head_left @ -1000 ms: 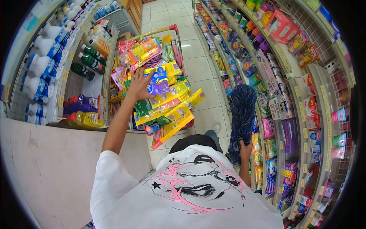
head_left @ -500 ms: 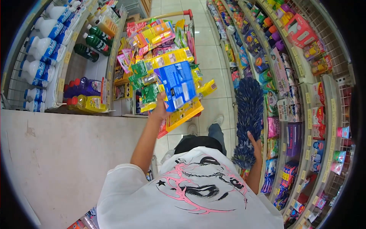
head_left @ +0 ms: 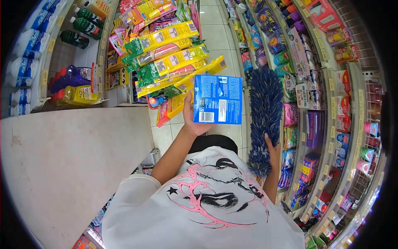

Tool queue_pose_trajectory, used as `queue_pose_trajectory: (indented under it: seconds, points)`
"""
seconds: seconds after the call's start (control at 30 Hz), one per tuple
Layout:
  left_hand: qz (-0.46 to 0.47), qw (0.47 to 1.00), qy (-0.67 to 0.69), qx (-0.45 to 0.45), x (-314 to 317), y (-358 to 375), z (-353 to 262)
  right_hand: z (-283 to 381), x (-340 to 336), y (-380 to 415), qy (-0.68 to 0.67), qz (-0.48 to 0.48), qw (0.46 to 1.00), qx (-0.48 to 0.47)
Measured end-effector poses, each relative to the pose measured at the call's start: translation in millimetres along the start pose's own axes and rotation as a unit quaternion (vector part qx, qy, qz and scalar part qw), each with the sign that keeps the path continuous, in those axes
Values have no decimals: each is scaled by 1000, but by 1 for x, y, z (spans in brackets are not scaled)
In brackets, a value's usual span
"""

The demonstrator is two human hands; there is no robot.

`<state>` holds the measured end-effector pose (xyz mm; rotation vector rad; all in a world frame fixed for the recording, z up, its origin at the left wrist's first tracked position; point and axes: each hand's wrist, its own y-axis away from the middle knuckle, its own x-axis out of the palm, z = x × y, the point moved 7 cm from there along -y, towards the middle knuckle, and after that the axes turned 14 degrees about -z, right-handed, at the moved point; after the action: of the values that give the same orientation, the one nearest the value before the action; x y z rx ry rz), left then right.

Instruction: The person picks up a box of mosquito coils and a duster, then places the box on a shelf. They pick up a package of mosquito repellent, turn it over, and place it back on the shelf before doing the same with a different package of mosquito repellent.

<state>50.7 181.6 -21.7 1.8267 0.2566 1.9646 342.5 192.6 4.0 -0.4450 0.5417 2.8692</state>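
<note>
My left hand (head_left: pixel 195 116) grips the lower left side of a blue box (head_left: pixel 218 99), whose printed face with a barcode is turned up towards the camera. The box is held apart from a heap of yellow and green packets (head_left: pixel 170 64) that lies beyond and to its left. My right hand (head_left: pixel 272 151) is closed around the lower part of a fluffy dark blue duster (head_left: pixel 266 112), which stands out lengthwise beside the right shelves. Most of its fingers are hidden by the duster and only the thumb side shows.
Shelves with white bottles (head_left: pixel 25 64), green bottles (head_left: pixel 87 27) and purple bottles (head_left: pixel 74 79) stand at the left, above a pale panel (head_left: pixel 74 166). Shelves of packaged goods (head_left: pixel 315 128) curve along the right. A tiled floor (head_left: pixel 215 37) runs between.
My left hand has moved right with the blue box, which is now upright and clear of the packets. The packets and shelves appear shifted left and up. My right hand still holds the duster.
</note>
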Motion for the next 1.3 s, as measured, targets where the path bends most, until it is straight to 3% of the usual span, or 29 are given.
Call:
queue_pose_trajectory:
  seconds: [0.17, 0.2, 0.23, 0.27, 0.3, 0.37, 0.4, 0.5, 0.53, 0.57, 0.63, 0.67, 0.73, 0.83, 0.87, 0.9, 0.93, 0.97, 1.0, 1.03, 1.07, 1.13, 1.17, 1.23, 1.27, 1.3]
  points:
    - [41, 998, -39, 13, 7, 8, 15, 28, -21, 39, 15, -12, 994, -106]
    - [34, 998, -45, 18, 2, 9, 21, 12, -32, 45, 108, 19, 991, -79]
    - [28, 998, -51, 20, -5, 7, 28, 10, -41, 55, 100, 3, 992, -77]
    - [103, 994, -32, -13, 7, 11, 39, 31, -35, 78, 133, 56, 959, -245]
    - [33, 995, -85, 43, -4, 21, 54, 48, -29, 108, 169, 103, 893, -404]
    - [241, 969, -44, -34, -6, 26, 93, 49, -19, 136, 230, 185, 887, -354]
    - [242, 967, -50, -54, -17, 30, 109, 34, -23, 143, 321, 187, 871, -320]
    - [44, 995, -90, 19, -49, 49, 133, 2, -70, 164, 246, 77, 918, -301]
    - [47, 996, -61, -34, -43, 60, 148, -9, -92, 173, 231, 39, 936, -264]
    - [124, 989, -41, -76, -51, 64, 157, -23, -108, 183, 228, 34, 939, -257]
    - [-4, 995, -89, -34, -65, 85, 180, -49, -163, 201, 252, -127, 929, -238]
    - [-21, 994, -98, -33, -67, 93, 192, -74, -186, 207, 234, -162, 939, -193]
    - [-4, 992, -113, -60, -68, 106, 217, -111, -228, 226, 203, -220, 950, -91]
    - [3, 986, -141, -92, -68, 117, 250, -126, -255, 268, 103, -261, 959, -47]
    - [-2, 983, -151, -107, -69, 118, 261, -115, -253, 282, 99, -232, 964, -84]
    - [-7, 980, -160, -121, -72, 119, 271, -97, -249, 303, 190, -269, 928, -177]
    - [33, 974, -131, -181, -77, 120, 281, -96, -240, 312, 182, -196, 942, -203]
    - [14, 979, -116, -165, -89, 114, 283, -93, -229, 321, 173, -123, 950, -229]
    - [58, 926, -373, -27, -127, 108, 271, -86, -219, 326, 183, -56, 961, -198]
    - [107, 789, -593, 119, -123, 117, 269, -76, -207, 329, 190, 11, 967, -169]
    - [118, 786, -596, 112, -123, 116, 276, -79, -203, 330, 237, 29, 963, -121]
    - [50, 925, -373, -41, -114, 124, 298, -95, -211, 327, 205, -29, 967, -150]
    - [8, 962, -246, -115, -102, 134, 308, -98, -220, 327, 178, -73, 965, -181]
    - [27, 965, -166, -203, -66, 143, 320, -115, -236, 329, 181, -111, 967, -140]
    - [134, 947, -106, -271, -50, 148, 323, -130, -253, 329, 213, -209, 943, -147]
    - [34, 963, -178, -197, -68, 144, 316, -138, -272, 331, 243, -302, 909, -153]
